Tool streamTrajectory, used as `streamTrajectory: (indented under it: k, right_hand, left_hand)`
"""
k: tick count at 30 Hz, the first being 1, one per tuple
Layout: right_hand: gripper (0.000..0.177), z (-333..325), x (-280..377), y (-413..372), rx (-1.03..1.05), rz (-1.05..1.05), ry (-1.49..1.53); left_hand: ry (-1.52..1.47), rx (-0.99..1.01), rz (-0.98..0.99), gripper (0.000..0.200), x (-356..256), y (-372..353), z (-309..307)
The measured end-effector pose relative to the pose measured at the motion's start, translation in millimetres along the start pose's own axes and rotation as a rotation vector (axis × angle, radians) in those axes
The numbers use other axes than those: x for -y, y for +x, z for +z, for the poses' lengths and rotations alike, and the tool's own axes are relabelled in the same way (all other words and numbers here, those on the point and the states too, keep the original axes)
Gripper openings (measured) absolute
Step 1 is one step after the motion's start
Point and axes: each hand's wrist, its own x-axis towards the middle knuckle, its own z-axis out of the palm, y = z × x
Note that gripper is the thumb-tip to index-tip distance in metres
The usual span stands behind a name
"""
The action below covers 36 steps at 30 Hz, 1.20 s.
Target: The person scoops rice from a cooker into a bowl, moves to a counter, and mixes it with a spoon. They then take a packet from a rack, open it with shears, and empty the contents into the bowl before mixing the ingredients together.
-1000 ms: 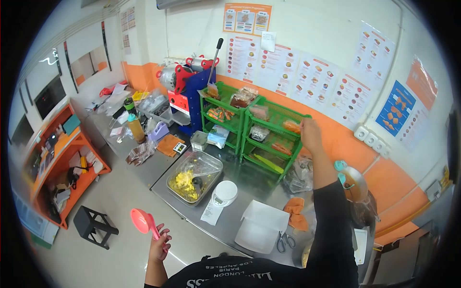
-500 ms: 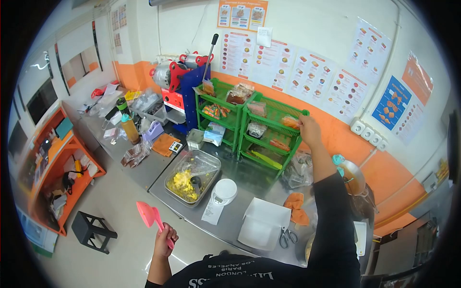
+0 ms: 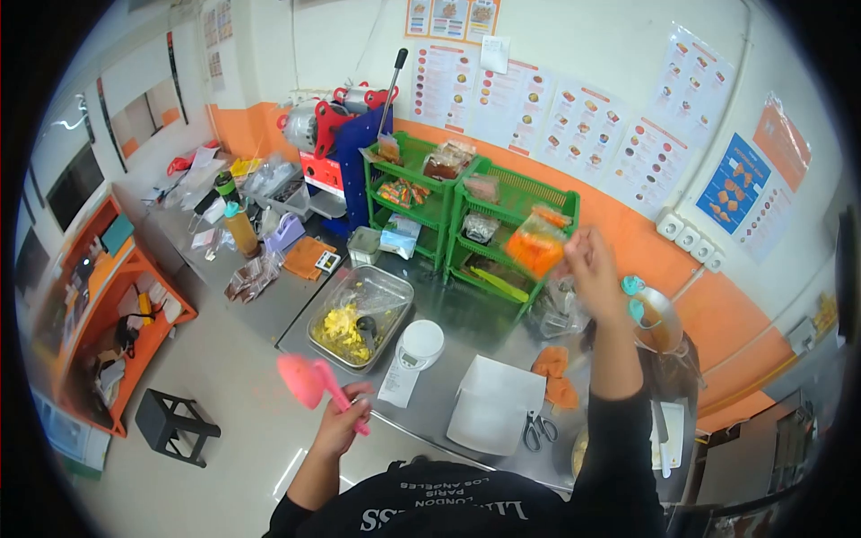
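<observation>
My left hand (image 3: pixel 343 425) is closed round the handle of a pink scoop (image 3: pixel 305 380), held over the floor by the table's front edge. Between the fingers of my right hand (image 3: pixel 589 269) hangs a clear packet with orange contents (image 3: pixel 536 246), in front of the right green rack (image 3: pixel 511 193). Below stand a white kitchen scale (image 3: pixel 420 345) with a paper slip, and an open white box (image 3: pixel 496 403). A glass tray (image 3: pixel 381 300) holds yellow food and a dark scoop.
Scissors (image 3: pixel 539 431) and an orange cloth (image 3: pixel 557 377) lie right of the box. A sealing machine (image 3: pixel 345 166) with a raised lever stands behind, beside the left green rack (image 3: pixel 413 206). A black stool (image 3: pixel 175 426) is on the floor at left.
My right hand has come down and toward me from the rack, bringing the orange packet out. My left hand has moved right and slightly up with the pink scoop.
</observation>
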Motion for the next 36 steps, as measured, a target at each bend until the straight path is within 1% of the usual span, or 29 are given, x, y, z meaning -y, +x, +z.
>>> streamTrajectory:
  k: [2,4,5,6,7,8,9,10,11,12,13,14,16,17,18,19,20,21,22,24,25,26,28,29,30,31,32,34,36]
  right_hand:
    - [0.009,32.0,27.3,-49.0,0.047,0.161,0.110]
    - [0.009,51.8,12.2,-94.9,0.141,0.167,0.112]
    - [0.009,59.6,10.6,-114.4,0.127,0.188,0.114]
    - [0.008,66.9,9.6,-132.5,0.203,0.218,0.189]
    - [0.008,71.1,8.3,-145.9,0.279,0.249,0.267]
    - [0.008,72.0,7.7,-155.6,0.265,0.279,0.276]
    - [0.006,72.4,8.1,-164.3,0.266,0.287,0.321]
    - [0.004,71.4,8.0,-171.0,0.267,0.286,0.364]
    - [0.004,68.9,7.0,-175.1,0.254,0.294,0.366]
    - [0.005,66.1,5.2,-177.7,0.283,0.226,0.455]
    - [0.007,63.6,3.4,-179.8,0.313,0.155,0.543]
    - [0.007,61.9,-0.8,-179.3,0.306,0.156,0.540]
    - [0.008,59.6,-9.6,-175.3,0.298,-0.177,0.236]
    - [0.008,59.8,-7.9,-176.4,0.288,-0.169,0.233]
    - [0.009,60.9,-4.4,-178.8,0.311,-0.072,0.265]
    - [0.011,60.9,-0.9,-180.6,0.330,0.025,0.297]
    - [0.011,59.8,4.3,-181.3,0.310,0.038,0.294]
    - [0.013,58.0,10.3,-180.2,0.323,0.004,0.297]
    - [0.015,54.9,12.8,-179.8,0.338,-0.031,0.300]
    - [0.015,45.1,13.8,-181.5,0.316,-0.005,0.307]
    - [0.014,37.6,17.7,-180.6,0.311,-0.004,0.182]
    - [0.014,31.5,19.6,-181.7,0.308,-0.004,0.057]
    - [0.016,23.2,12.0,-191.2,0.246,0.056,0.017]
    - [0.017,17.6,-3.7,-199.6,0.053,0.251,0.130]
    - [0.019,10.8,-23.4,-207.9,-0.136,0.441,0.242]
    - [0.019,0.2,-50.7,-218.8,-0.135,0.480,-0.132]
    - [0.022,-11.6,-85.6,-234.9,-0.133,0.503,-0.506]
    - [0.033,-25.2,-163.1,-293.2,0.177,0.756,-0.998]
    - [0.036,-17.8,-198.8,-325.8,0.237,0.735,-0.927]
  left_hand:
    - [-0.066,0.046,-0.023,0.035,-9.7,10.4,39.3]
    - [-0.089,0.068,-0.011,0.035,-11.5,22.0,70.7]
    - [-0.118,0.085,0.016,0.036,-10.2,26.7,82.2]
    - [-0.113,0.086,-0.011,0.036,-7.6,30.7,91.6]
    - [-0.062,0.131,-0.014,0.035,-3.8,33.6,98.8]
    - [-0.012,0.175,-0.022,0.035,0.1,33.8,102.0]
    - [-0.040,0.266,-0.119,0.036,9.8,38.6,94.8]
    - [-0.037,0.267,-0.143,0.036,18.4,38.8,95.2]
    - [-0.170,0.298,-0.196,0.036,24.1,40.9,101.8]
    - [-0.303,0.330,-0.243,0.037,25.5,44.5,112.2]
    - [-0.205,0.409,-0.198,0.039,23.0,47.5,124.9]
    - [-0.205,0.415,-0.203,0.039,18.3,47.3,136.4]
    - [-0.150,0.570,-0.364,0.043,12.5,45.8,151.4]
    - [-0.216,0.692,-0.439,0.052,19.5,51.0,150.9]
    - [-0.217,0.699,-0.457,0.052,26.9,52.7,148.9]
    - [-0.234,0.749,-0.472,0.047,33.7,54.3,146.6]
    - [-0.252,0.798,-0.489,0.042,34.4,53.9,150.4]
    - [-0.243,0.737,-0.516,0.045,28.1,49.4,157.9]
    - [-0.244,0.747,-0.535,0.045,30.7,49.8,159.3]
    - [-0.340,0.836,-0.565,0.041,33.3,50.2,158.3]
    - [-0.327,0.873,-0.608,0.034,32.1,51.4,160.5]
    - [-0.329,0.876,-0.618,0.034,38.0,51.2,158.8]
    - [-0.391,0.838,-0.606,0.023,51.9,49.9,151.0]
    - [-0.391,0.838,-0.606,0.023,52.6,48.3,151.5]
    - [-0.386,0.740,-0.559,0.019,53.2,47.0,154.2]
    - [-0.382,0.638,-0.507,0.015,52.6,45.9,157.2]
    - [-0.384,0.630,-0.493,0.015,43.4,42.8,163.8]
    - [-0.327,0.432,-0.511,0.012,17.8,36.8,179.1]
    - [-0.331,0.382,-0.494,0.012,18.5,37.3,175.4]
